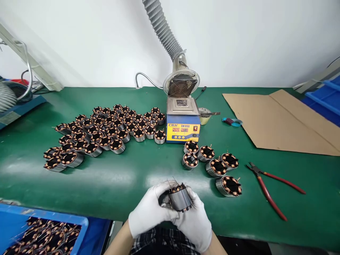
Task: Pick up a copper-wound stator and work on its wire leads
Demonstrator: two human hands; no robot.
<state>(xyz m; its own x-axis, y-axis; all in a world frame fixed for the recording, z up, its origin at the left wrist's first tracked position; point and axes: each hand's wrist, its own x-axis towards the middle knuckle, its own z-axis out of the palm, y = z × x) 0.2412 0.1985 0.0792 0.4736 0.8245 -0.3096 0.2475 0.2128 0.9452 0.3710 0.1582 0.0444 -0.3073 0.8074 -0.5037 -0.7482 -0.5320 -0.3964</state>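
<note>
Both my hands wear white gloves and meet at the front of the bench. Between them a motor stator (180, 198) is held tilted, its grey steel side facing up. Thin wire ends stick up from its far rim. My right hand (195, 221) is closed round its right side and underneath. On the left side, my left hand (150, 210) has its thumb and fingers closed at the stator's edge; its fingertips are partly hidden. Just beyond, several stators (217, 167) with copper windings and black insulation stand on the right, some with short wire stubs.
A blue and yellow solder pot (183, 127) stands under an extraction duct (164, 32). Many stators (106, 129) crowd the left. Red-handled cutters (265, 182) lie open at right, before cardboard (287, 122). A blue crate (84, 226) of stators sits lower left.
</note>
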